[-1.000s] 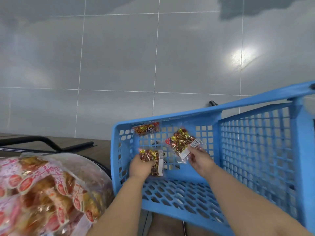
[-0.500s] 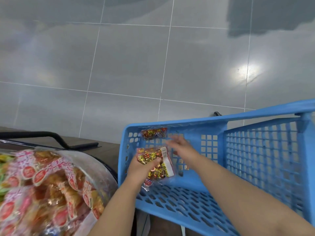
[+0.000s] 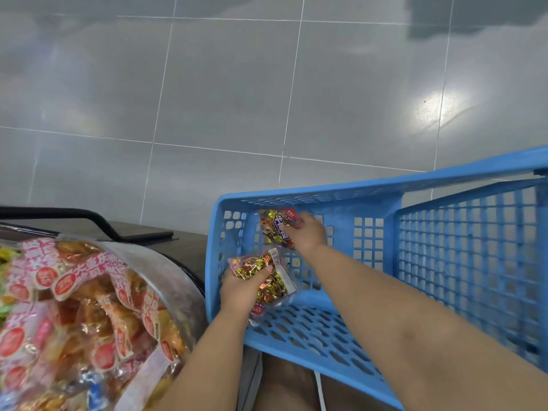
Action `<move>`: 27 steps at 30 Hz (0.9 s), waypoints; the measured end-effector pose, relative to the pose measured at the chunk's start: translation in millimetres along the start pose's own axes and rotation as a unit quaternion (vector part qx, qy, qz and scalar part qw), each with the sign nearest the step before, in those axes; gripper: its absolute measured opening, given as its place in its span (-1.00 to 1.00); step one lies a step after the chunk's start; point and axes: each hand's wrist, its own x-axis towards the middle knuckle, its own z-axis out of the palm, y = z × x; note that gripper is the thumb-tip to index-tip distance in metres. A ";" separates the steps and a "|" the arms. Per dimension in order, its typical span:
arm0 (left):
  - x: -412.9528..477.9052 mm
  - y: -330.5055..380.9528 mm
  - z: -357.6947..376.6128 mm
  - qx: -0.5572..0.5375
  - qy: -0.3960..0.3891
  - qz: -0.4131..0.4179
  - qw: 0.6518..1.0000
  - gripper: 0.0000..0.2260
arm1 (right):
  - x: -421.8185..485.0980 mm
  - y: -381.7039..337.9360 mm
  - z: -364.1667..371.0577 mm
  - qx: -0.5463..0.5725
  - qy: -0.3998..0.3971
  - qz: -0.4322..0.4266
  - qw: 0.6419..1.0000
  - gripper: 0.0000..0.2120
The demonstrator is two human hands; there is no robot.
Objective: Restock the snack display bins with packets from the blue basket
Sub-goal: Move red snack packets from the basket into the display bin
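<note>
Far left: a big clear bag (image 3: 89,307) stuffed with red-and-pink wrapped snacks, bulging and crinkled, with a black bar (image 3: 89,216) running behind it. Just right of the bag, the left hand (image 3: 240,289) is inside the near left corner of the blue basket (image 3: 385,188), fingers and thumb wrapped round a small stack of packets (image 3: 267,280). They look like two, though the exact count is unclear. Further right and deeper in, a single packet (image 3: 275,226) leans against the basket's far wall. The right hand (image 3: 308,232) is on its right edge, fingers curled over the top corner in what looks like a pinch. No other packets show on the basket's perforated floor. Grey floor tiles (image 3: 237,99) lie beyond. On handling: the packets look light, soft and floppy, glossy film over loose wrapped sweets, so they are slippery and shift in the grip. The sealed edge or a corner is probably the best hold, or the whole packet clamped flat across the palm as the left hand does. Squeezing hard seems needless, but the stack could fan out and slide if held loosely.
</note>
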 end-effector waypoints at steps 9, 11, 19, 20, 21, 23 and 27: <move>-73.0 32.6 -29.8 -0.058 -0.010 0.067 0.996 -0.62 | -90.5 -33.3 -93.4 -0.029 -0.042 -0.170 0.984 -0.74; -96.8 42.8 -46.0 -0.084 0.001 0.102 0.991 -0.62 | -116.3 -62.7 -103.0 0.003 -0.063 -0.196 0.979 -0.80; -195.0 54.0 -150.8 -0.217 0.093 0.157 0.959 -0.25 | -222.2 -180.6 -53.3 0.153 -0.149 -0.161 0.964 -0.78; -207.1 49.9 -167.9 -0.249 0.094 0.153 0.952 -0.09 | -237.1 -187.9 -38.4 0.162 -0.183 -0.159 0.957 -0.73; -220.3 44.6 -186.8 -0.285 0.097 0.157 0.940 -0.03 | -253.1 -194.1 -22.2 0.162 -0.208 -0.161 0.951 -0.69; -243.9 29.4 -226.8 -0.324 0.126 0.173 0.922 -0.13 | -287.0 -205.5 11.7 0.139 -0.236 -0.170 0.947 -0.66; -283.6 -13.6 -305.7 -0.323 0.207 0.184 0.905 0.02 | -354.8 -218.3 84.9 0.069 -0.299 -0.229 0.924 -0.81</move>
